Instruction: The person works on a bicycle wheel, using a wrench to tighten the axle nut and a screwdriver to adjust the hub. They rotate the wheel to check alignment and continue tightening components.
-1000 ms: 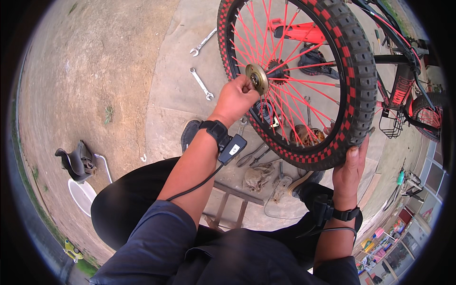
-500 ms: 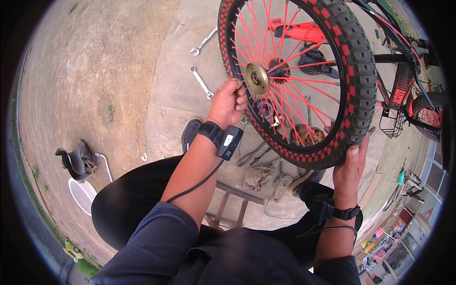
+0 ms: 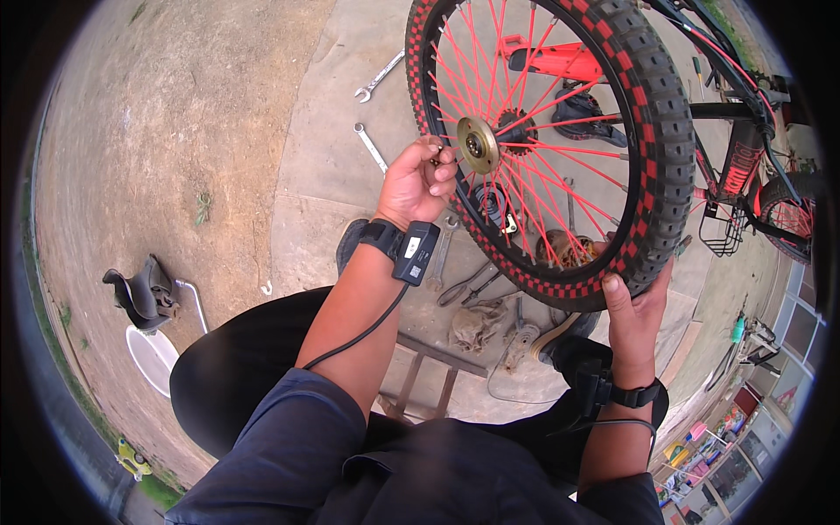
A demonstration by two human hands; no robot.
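My right hand [image 3: 637,317] grips the lower edge of a bicycle wheel [image 3: 604,282], thumb on the near side of the tyre. The wheel is held up at a tilt, with red spokes, a black rim and a black knobbly tyre checkered in red. A brass-coloured flange [image 3: 478,145] sits on the near end of its hub. Just left of that flange, my left hand [image 3: 418,182] is closed, with fingertips pinched around something small and dark, too small to name.
Combination wrenches [image 3: 371,147] and an open-end wrench [image 3: 378,77] lie on the concrete. A cloth rag [image 3: 478,325] and pliers [image 3: 457,290] lie below the wheel. The bicycle frame [image 3: 744,153] stands at right. A white basin [image 3: 150,359] and black saddle-like part [image 3: 140,293] are at left.
My left hand has turned slightly, baring the small dark thing at its fingertips. The right thumb has shifted left along the tyre, and the wheel has moved slightly.
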